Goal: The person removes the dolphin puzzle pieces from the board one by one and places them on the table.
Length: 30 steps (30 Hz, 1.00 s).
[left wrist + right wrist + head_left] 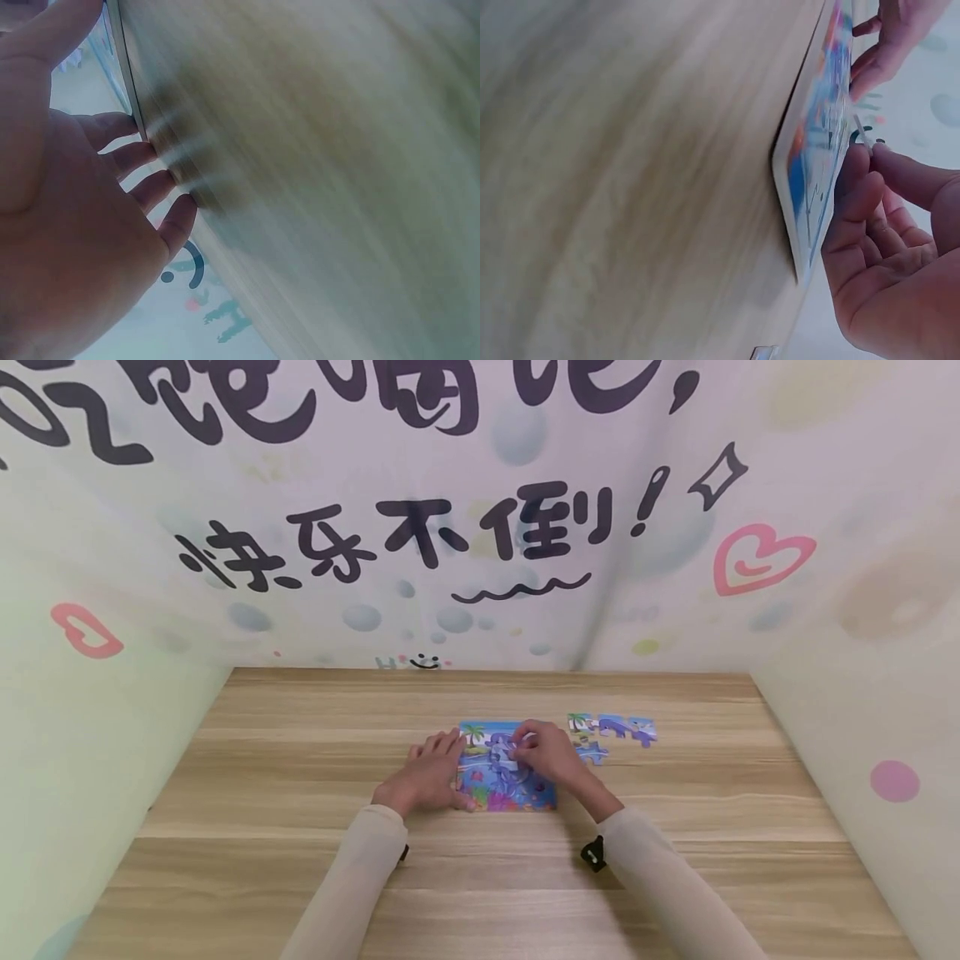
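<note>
A flat jigsaw puzzle board (487,781) with a sea picture, a palm tree and purple dolphins lies on the wooden table. My left hand (427,777) steadies its left side, fingers along the edge and thumb by the near left corner. Those fingers (180,217) are spread and fairly straight in the left wrist view. Over the board's right half, my right hand (551,753) pinches a thin puzzle piece (861,129) between thumb and forefinger. The piece stands tilted, edge-on to the right wrist camera, close above the board.
To the right of the board lie several loose puzzle pieces, among them a palm-tree piece (578,722), a blue piece (594,753) and a purple one (641,729). Behind the wooden table (300,893) rises a printed wall cloth (322,635), with more wall at both sides.
</note>
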### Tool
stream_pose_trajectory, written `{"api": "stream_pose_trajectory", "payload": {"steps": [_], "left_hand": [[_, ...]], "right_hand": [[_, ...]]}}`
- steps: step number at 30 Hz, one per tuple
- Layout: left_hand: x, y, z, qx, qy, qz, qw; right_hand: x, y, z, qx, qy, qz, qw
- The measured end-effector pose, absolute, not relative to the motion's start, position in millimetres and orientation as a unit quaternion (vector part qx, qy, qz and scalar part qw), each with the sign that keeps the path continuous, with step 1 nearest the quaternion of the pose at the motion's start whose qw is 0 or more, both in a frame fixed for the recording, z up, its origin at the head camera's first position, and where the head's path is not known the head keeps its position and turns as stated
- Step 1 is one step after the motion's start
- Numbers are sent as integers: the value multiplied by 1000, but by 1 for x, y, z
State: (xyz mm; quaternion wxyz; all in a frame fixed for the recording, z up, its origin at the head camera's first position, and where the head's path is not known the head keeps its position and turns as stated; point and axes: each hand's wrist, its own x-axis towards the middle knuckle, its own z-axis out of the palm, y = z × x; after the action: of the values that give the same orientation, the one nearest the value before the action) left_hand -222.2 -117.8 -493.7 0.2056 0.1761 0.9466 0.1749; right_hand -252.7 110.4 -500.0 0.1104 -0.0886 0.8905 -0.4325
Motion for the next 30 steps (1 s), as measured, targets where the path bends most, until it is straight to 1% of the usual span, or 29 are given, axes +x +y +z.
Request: {"api": "stream_pose_trajectory", "payload": {"steps": [5, 11, 21, 30], "left_hand": [[-222, -118, -496, 180, 946, 176, 202], [-222, -118, -496, 183, 947, 176, 199], [-223, -119, -496, 179, 947, 175, 200], [-222, -119, -495, 183, 945, 184, 199]], "right_hand": [[-255, 121, -499, -65, 855, -499, 127], [-258, 146, -494, -43, 841, -522, 137], [-263, 195, -488, -30, 851, -507, 131], [-262, 230, -491, -11, 860, -494, 126]]}}
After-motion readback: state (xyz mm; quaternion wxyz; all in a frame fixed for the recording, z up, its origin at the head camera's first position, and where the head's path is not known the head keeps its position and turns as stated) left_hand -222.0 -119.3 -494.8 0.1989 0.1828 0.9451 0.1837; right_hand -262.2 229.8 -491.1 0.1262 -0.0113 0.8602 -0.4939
